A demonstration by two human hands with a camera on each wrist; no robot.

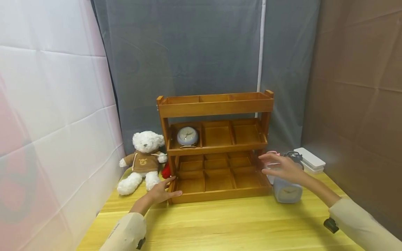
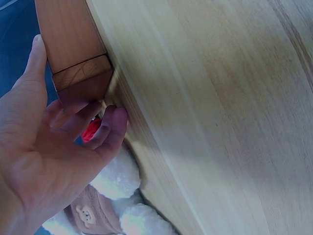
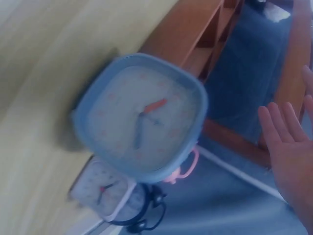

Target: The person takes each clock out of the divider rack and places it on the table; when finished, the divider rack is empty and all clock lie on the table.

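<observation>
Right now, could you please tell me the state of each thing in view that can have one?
Left hand: open, fingers touching the shelf's lower left corner.
Right hand: open, hovering beside the shelf's right side.
Wooden shelf: upright on the table.
Round clock: upright in the middle tier's left compartment.
Blue square clock: upright on the table.
Teddy bear: sitting left of the shelf.

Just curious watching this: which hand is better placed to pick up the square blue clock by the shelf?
Probably the right hand: it hovers open just above the blue clock. The left hand rests at the wooden shelf's far corner.
</observation>
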